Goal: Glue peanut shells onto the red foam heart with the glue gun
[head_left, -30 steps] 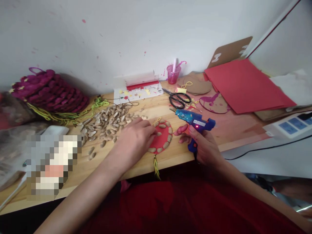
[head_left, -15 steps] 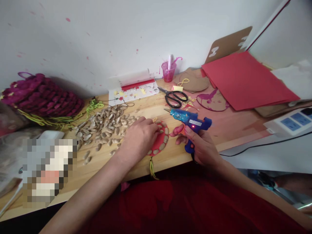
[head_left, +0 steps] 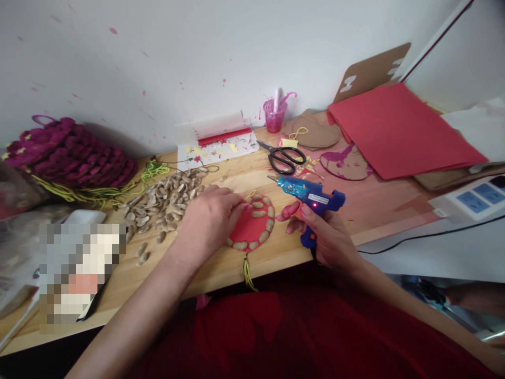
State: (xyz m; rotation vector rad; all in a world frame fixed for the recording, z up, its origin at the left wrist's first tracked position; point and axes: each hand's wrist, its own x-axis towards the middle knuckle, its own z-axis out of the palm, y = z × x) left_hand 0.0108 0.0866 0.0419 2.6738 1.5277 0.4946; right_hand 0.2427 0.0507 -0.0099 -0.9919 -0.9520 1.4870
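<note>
A red disc (head_left: 248, 227) lies near the table's front edge, ringed with peanut shells, with another shell (head_left: 259, 213) inside the ring. A yellow-green tassel (head_left: 246, 272) hangs from the disc's near side. My left hand (head_left: 213, 218) is over the disc's left edge, fingers curled and tips close together; whatever they pinch, if anything, is hidden. To the disc's right, my right hand (head_left: 323, 231) grips a blue hot glue gun (head_left: 305, 192). Its nozzle points left and a red light glows on its side. Loose peanut shells (head_left: 173, 197) are heaped beyond my left hand.
Black scissors (head_left: 284, 159) lie behind the disc. A pink cup (head_left: 274, 117) stands near the wall, and red sheets (head_left: 402, 131) lie at the right. A power strip (head_left: 469, 197) is at far right. A purple shell-covered craft piece (head_left: 71, 155) sits at left.
My left hand has moved left from the disc's middle to its left edge, uncovering more red surface and shells. My right hand still holds the glue gun in nearly the same place.
</note>
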